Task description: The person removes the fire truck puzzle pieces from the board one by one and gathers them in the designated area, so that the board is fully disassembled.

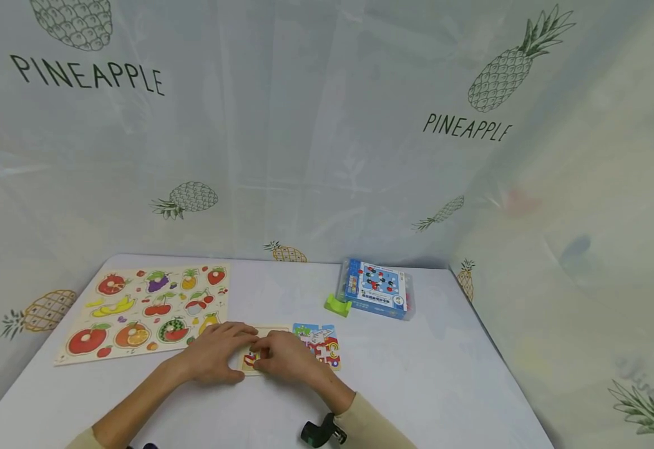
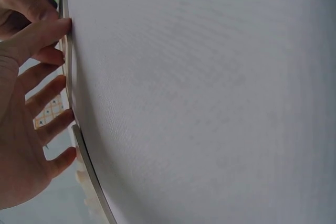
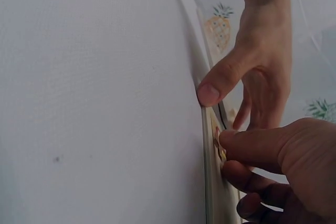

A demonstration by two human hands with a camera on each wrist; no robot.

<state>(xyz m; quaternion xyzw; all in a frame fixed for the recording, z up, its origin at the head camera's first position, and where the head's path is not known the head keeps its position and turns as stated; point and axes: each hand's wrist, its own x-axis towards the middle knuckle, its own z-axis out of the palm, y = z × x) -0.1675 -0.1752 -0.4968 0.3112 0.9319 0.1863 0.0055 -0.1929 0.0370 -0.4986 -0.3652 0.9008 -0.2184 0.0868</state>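
Observation:
A small light wooden puzzle board [image 1: 273, 328] lies flat on the white table between the hands, mostly covered by them. My left hand [image 1: 220, 352] spreads its fingers at the board's left side; in the right wrist view its thumb [image 3: 210, 95] rests on the near edge. From the right, my right hand [image 1: 290, 357] reaches over the board. Its thumb and index finger pinch a small colourful puzzle piece [image 3: 217, 141] close at the board's surface. The piece's picture is mostly hidden by the fingers. Red and yellow print [image 1: 250, 358] shows between the hands.
A large fruit picture board [image 1: 88, 315] lies at the left. A blue vehicle jigsaw [image 1: 329, 343] sits right beside the right hand. Farther back are a green plastic piece [image 1: 338, 305] and a blue box [image 1: 380, 287] in clear plastic. A pineapple-print curtain [image 1: 304, 156] hangs behind the table.

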